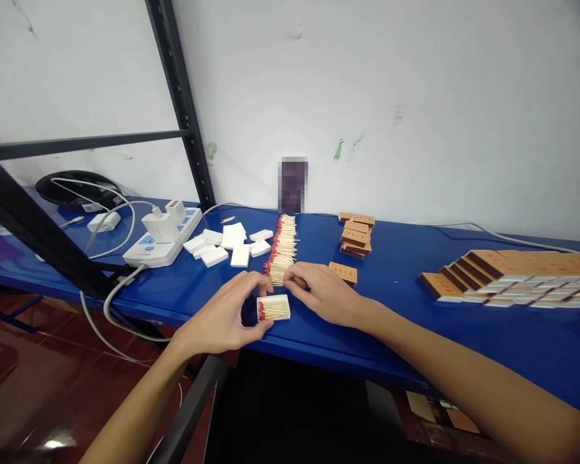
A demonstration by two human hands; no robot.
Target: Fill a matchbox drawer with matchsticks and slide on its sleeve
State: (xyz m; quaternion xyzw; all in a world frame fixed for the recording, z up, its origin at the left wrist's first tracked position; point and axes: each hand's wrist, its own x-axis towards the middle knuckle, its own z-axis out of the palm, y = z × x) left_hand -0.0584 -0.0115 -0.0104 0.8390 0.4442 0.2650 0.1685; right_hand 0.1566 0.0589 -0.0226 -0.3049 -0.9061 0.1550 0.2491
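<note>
My left hand [225, 314] grips a small white matchbox tray [281, 299] at the table's front edge, thumb on the near side and fingers on the far side. Red-headed matches [270, 310] lie inside, covering part of its floor. Beyond the tray a long row of loose matches [285, 237] runs back toward the wall, heads to the left. My right hand [319, 290] is closed at the near end of this row, its fingertips against the matchsticks. Whatever is between those fingertips is hidden.
White empty trays [240, 255] lie scattered left of the row, near a power strip [167, 248] with chargers. Orange matchbox sleeves [355, 237] are piled behind my right hand; another sleeve [343, 273] lies nearer. A large matchbox stack [517, 277] stands right. A black rack post [183, 103] rises left.
</note>
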